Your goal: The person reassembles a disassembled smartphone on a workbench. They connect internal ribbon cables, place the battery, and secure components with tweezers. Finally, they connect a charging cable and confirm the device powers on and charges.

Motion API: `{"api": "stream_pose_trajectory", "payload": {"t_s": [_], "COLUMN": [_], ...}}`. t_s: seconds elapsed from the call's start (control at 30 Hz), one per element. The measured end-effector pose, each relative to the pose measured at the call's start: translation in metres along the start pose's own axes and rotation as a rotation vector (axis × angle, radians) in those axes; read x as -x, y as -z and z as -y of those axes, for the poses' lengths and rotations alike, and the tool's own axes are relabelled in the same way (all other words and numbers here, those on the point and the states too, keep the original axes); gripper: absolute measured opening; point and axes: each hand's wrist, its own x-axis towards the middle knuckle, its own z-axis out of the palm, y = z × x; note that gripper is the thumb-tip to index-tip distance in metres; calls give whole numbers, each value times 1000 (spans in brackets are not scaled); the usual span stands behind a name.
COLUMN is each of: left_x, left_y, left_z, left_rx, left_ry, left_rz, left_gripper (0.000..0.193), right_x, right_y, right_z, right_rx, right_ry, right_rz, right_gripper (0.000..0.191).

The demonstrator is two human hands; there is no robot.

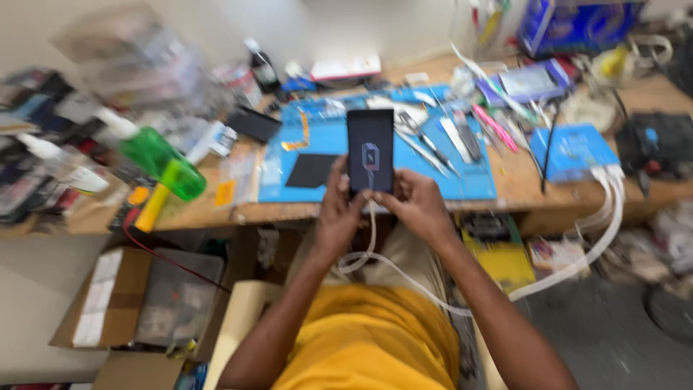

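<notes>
Both my hands hold a dark smartphone (370,149) upright over the front edge of the workbench. Its screen shows a battery charging symbol. My left hand (339,206) grips the phone's lower left side and my right hand (417,202) grips its lower right. A white cable (369,245) runs from the phone's bottom end, loops down past my lap and leads off right. Behind the phone lies a blue work mat (325,137) with a flat black panel (310,170) on it.
Tweezers and small tools (433,141) lie on the mat's right. A green spray bottle (155,160) lies at the left among clutter. A dark bottle (263,68) stands at the back. Cardboard boxes (123,296) sit on the floor lower left. A black device (657,141) sits far right.
</notes>
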Motion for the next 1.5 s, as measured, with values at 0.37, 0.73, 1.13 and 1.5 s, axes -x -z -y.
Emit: {"api": "stream_pose_trajectory", "payload": {"t_s": [0.37,0.73,1.13,1.5], "left_x": [-16,-35,-30,-25], "left_y": [3,-14,-14,-13], "left_z": [-4,-1,-1,-3], "left_rx": [-29,25,18,64], "left_ry": [-54,-14,66,105], "left_rz": [108,209,195,191], "left_gripper": [89,84,82,88], "right_x": [-5,-7,-1,2], "right_y": [8,19,23,21], "right_z": [-7,-32,-24,-19], "right_rx": [-59,-147,-198,-179], "right_ry": [18,107,93,138], "right_rz": [4,-127,-101,-15], "right_gripper": [31,31,30,39]}}
